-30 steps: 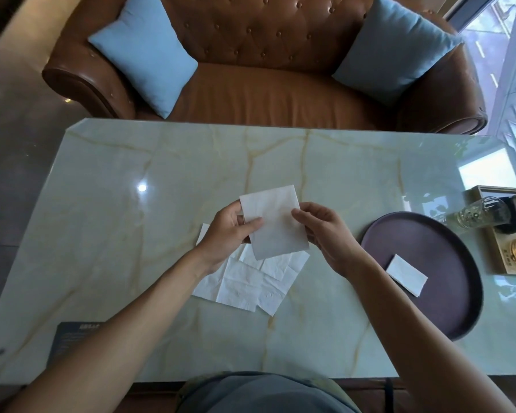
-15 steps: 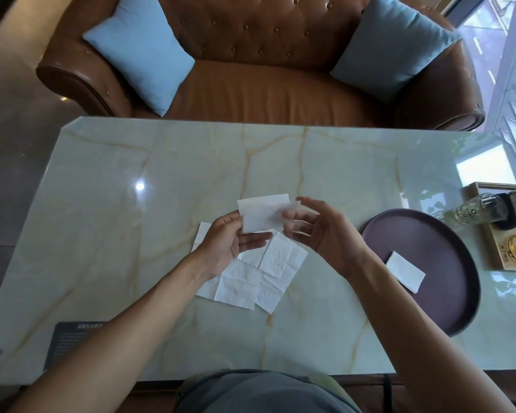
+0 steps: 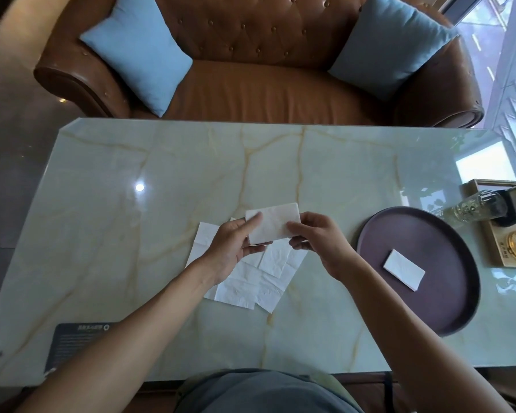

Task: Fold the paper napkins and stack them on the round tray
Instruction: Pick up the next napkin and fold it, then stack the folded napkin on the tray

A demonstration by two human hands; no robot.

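Observation:
A white paper napkin (image 3: 276,220), folded to a flat rectangle, is held above the marble table (image 3: 131,234). My left hand (image 3: 236,247) pinches its left end with the thumb on top. My right hand (image 3: 316,239) pinches its right lower edge. Below the hands lies a loose pile of unfolded white napkins (image 3: 251,278), partly hidden by my left wrist. To the right sits the round dark purple tray (image 3: 429,293) with one folded napkin (image 3: 403,269) on it.
A glass bottle (image 3: 477,205) lies across a wooden box (image 3: 507,248) at the right table edge, just beyond the tray. A dark card (image 3: 75,341) lies at the near left corner. A brown leather sofa (image 3: 251,93) with two blue cushions stands behind the table.
The napkin went from a tall open rectangle to a half-height one, folded over between both hands. Both hands have closed back onto its ends.

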